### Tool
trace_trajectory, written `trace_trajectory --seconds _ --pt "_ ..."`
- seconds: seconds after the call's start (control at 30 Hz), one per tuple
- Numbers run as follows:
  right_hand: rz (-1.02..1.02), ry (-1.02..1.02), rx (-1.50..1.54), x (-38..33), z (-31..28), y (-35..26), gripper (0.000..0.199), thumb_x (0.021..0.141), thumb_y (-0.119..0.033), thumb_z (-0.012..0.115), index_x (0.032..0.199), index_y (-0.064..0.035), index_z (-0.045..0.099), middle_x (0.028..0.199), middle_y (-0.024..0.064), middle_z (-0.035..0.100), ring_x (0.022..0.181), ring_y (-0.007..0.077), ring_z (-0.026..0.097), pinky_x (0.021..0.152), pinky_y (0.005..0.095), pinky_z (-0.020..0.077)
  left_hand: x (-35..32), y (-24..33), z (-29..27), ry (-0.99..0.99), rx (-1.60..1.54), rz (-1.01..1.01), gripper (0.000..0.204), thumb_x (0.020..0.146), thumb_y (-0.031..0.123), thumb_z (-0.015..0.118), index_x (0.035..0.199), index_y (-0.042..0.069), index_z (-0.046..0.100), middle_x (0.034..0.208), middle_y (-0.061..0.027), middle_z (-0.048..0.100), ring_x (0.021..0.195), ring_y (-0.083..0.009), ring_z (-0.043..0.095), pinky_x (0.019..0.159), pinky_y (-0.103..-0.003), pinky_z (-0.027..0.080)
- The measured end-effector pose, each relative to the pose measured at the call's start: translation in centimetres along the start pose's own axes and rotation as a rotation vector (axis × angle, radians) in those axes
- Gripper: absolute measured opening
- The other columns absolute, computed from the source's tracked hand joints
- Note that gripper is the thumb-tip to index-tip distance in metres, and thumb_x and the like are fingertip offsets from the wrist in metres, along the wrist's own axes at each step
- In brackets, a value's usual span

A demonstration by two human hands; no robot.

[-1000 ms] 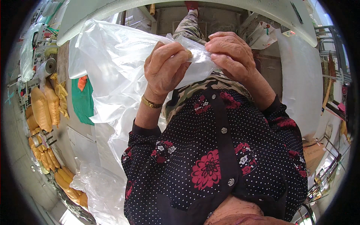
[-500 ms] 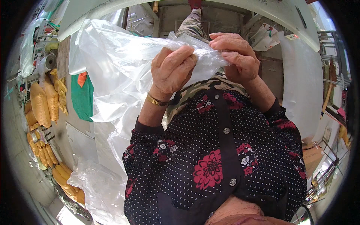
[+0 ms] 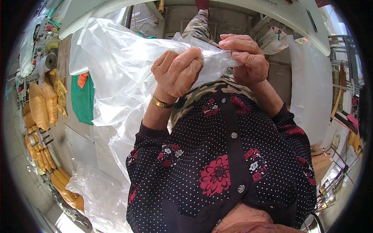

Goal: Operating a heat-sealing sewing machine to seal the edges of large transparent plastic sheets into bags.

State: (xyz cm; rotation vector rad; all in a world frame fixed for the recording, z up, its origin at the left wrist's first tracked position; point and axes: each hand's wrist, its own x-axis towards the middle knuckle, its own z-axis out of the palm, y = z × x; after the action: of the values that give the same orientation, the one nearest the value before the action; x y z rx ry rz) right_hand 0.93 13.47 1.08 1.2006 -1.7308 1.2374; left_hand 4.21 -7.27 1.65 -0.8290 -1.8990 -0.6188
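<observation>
A large sheet of clear plastic film [image 3: 116,58] hangs over my lap and spreads down to the left in loose folds. My left hand [image 3: 178,72] is closed in a fist around a gathered part of it, with a gold watch on that wrist. Just to the right, my right hand [image 3: 247,58] pinches the film's bunched end between thumb and fingers. A short stretch of crinkled film runs between the two hands. Whether the film is a bag or a single sheet, I cannot tell.
A pale table [image 3: 97,13] curves across the far side, with a dark pen-like stick [image 3: 312,20] on it. To the left are a green cloth [image 3: 82,99], filled yellow bags [image 3: 39,106] and a crumpled heap of clear plastic [image 3: 99,194]. A cardboard box [image 3: 321,163] stands at right.
My left hand has shifted very slightly to the left, its grip on the film kept. The right hand stays nearly in place, still pinching the end.
</observation>
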Motion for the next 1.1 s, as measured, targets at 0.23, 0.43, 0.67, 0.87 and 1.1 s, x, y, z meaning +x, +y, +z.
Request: trace_trajectory --seconds 0.23,0.43,0.67,0.87,1.1 --pt "-0.007 0.002 -0.028 0.0 0.1 0.0 0.037 0.082 -0.001 0.073 0.106 -0.01 0.046 0.105 0.016 0.069 0.095 0.0319 0.07 0.084 0.0434 0.0584 -0.3 -0.4 0.2 0.016 -0.015 -0.006 0.026 0.078 0.009 0.075 0.098 0.014 0.061 0.104 -0.0024 0.068 0.07 -0.0151 0.063 0.059 -0.027 0.048" --pt "-0.058 -0.033 -0.094 0.3 -0.3 -0.5 0.031 0.08 -0.003 0.074 0.1 -0.0082 0.051 0.108 0.0138 0.068 0.096 0.028 0.069 0.087 0.0442 0.0574 -0.8 -0.4 -0.1 0.008 -0.016 -0.042 0.028 0.078 0.011 0.077 0.099 0.014 0.058 0.104 -0.002 0.067 0.072 -0.0162 0.064 0.06 -0.029 0.049" --pt "-0.14 -0.08 -0.181 0.2 -0.4 -1.1 0.034 0.075 -0.009 0.077 0.1 -0.0086 0.055 0.109 0.0106 0.067 0.094 0.0227 0.069 0.089 0.0451 0.0558 -1.6 0.4 -1.2 -0.073 0.039 -0.088 0.028 0.084 0.009 0.074 0.098 0.013 0.051 0.102 -0.006 0.07 0.087 -0.02 0.067 0.071 -0.033 0.055" --pt "-0.148 -0.091 -0.162 -0.4 -0.2 -1.7 0.028 0.079 -0.013 0.075 0.099 -0.0096 0.055 0.108 0.01 0.067 0.092 0.0219 0.068 0.088 0.045 0.0553 -2.3 0.5 -1.7 -0.108 -0.023 -0.102 0.024 0.085 0.005 0.07 0.098 0.011 0.05 0.103 -0.0075 0.069 0.088 -0.0221 0.067 0.072 -0.033 0.055" --pt "-0.005 -0.192 0.012 -0.9 -0.1 -2.6 0.028 0.084 -0.008 0.074 0.099 -0.0078 0.051 0.105 0.0126 0.066 0.094 0.0276 0.068 0.088 0.0485 0.0558 -2.8 1.1 -1.3 -0.071 -0.149 -0.232 0.031 0.073 -0.004 0.072 0.094 0.01 0.055 0.107 -0.0083 0.067 0.088 -0.0238 0.067 0.073 -0.035 0.054"
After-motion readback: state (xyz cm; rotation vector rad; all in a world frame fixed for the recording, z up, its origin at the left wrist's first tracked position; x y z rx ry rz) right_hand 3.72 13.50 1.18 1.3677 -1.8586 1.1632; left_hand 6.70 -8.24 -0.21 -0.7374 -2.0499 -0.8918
